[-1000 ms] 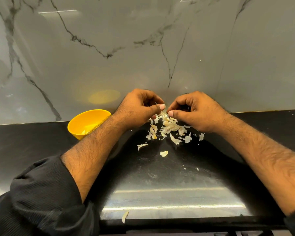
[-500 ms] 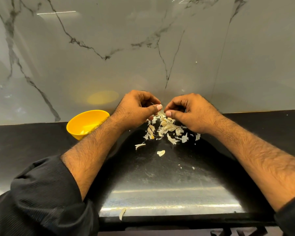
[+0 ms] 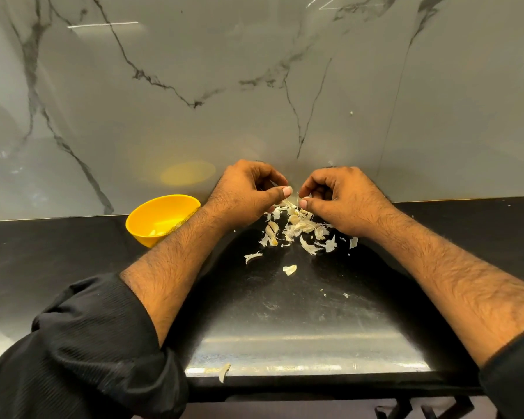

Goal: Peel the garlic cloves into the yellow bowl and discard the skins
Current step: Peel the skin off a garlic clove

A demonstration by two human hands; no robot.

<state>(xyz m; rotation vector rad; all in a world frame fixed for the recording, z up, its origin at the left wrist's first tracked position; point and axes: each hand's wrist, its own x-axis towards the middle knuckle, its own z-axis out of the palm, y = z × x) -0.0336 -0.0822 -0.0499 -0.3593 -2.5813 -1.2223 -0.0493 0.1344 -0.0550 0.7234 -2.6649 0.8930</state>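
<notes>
A stray skin is seen at the counter's near edge. Farther back, a garlic clove is pinched in the left hand, its skin pulled by the right hand, above the peel pile. The yellow bowl sits left. No writing is visible.

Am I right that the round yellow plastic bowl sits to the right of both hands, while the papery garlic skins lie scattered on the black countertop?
Not quite. The head view shows the round yellow plastic bowl to the left of both hands, beside the left forearm. The papery garlic skins do lie scattered on the black countertop.
</notes>
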